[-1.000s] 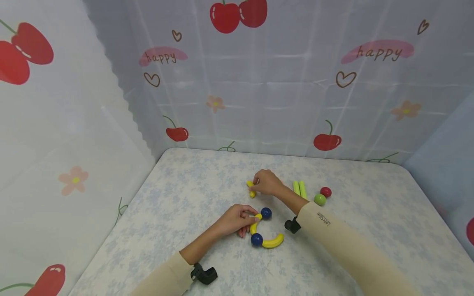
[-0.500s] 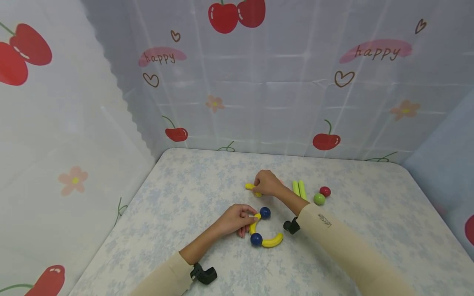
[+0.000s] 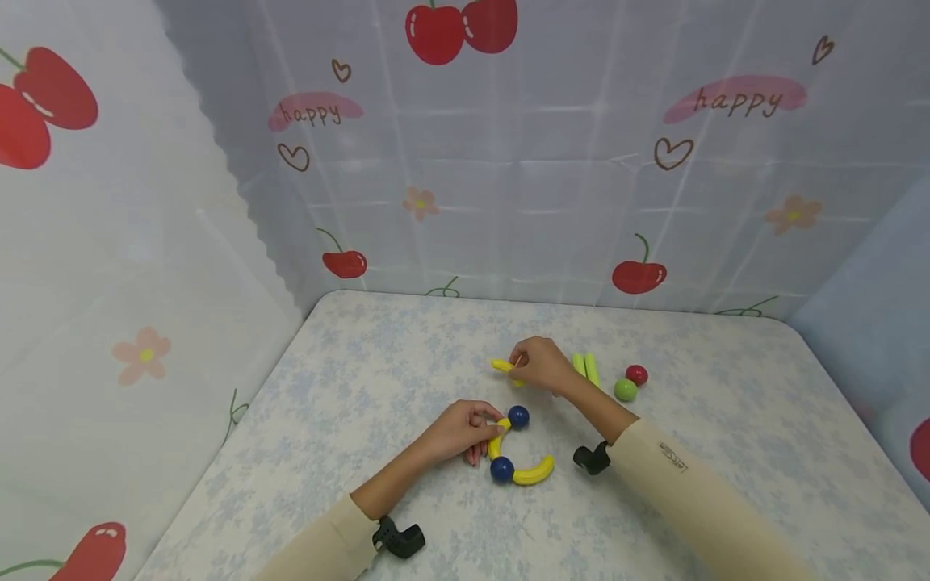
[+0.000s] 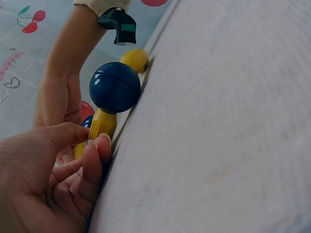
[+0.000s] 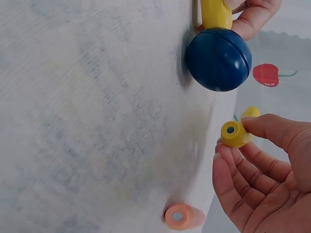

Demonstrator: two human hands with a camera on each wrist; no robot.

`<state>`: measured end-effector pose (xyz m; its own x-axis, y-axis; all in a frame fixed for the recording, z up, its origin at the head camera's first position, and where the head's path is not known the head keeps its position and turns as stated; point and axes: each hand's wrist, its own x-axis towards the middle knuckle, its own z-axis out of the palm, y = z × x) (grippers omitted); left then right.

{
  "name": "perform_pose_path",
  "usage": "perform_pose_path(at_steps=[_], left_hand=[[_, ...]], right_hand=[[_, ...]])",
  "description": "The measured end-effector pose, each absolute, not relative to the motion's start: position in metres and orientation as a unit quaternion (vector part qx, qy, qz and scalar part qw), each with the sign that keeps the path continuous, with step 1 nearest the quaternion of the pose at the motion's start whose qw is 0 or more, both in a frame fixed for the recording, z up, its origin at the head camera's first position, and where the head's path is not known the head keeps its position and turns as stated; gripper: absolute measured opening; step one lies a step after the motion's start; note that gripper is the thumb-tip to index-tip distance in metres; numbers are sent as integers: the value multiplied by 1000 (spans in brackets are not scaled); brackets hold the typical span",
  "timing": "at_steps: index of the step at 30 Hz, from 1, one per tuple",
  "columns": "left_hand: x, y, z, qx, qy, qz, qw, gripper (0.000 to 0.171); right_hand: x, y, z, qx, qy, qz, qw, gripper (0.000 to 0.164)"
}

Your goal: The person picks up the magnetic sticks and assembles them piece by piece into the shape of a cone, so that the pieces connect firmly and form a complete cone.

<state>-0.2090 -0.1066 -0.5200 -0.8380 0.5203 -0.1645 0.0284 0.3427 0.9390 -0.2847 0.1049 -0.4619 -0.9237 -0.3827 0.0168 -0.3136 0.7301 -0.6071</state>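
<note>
My left hand [image 3: 456, 433] pinches a yellow curved magnetic rod [image 3: 496, 446] lying on the table. One blue ball [image 3: 519, 416] joins its far end and another blue ball [image 3: 501, 470] its near end. From the near ball a second yellow curved rod [image 3: 534, 471] runs off to the right. Farther back, my right hand [image 3: 541, 365] pinches a separate yellow curved rod [image 3: 502, 365] between thumb and fingers. In the right wrist view, a round metal end shows on that rod [image 5: 234, 134], which is apart from the far blue ball [image 5: 218, 59].
Two light green straight rods [image 3: 585, 368] lie right of my right hand. Beyond them sit a red ball [image 3: 636, 374] and a green ball [image 3: 626, 390]. The right wrist view has an orange rod [image 5: 178, 216] on the table. A printed curtain [image 3: 465, 161] stands behind.
The rod in my right hand has turned from nearly upright in view to slanting. That hand has shifted slightly right. My left hand keeps its grip in place.
</note>
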Motion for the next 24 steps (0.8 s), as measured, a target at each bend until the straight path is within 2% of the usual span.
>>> perform_pose_path(at_steps=[7, 24], left_hand=[[-209, -106, -521, 170, 786, 550, 225, 21], [-211, -106, -523, 159, 787, 554, 222, 24]], right_hand=[[-274, 121, -461, -184, 925, -328, 51, 17], [-242, 143, -467, -147, 930, -331, 63, 14]])
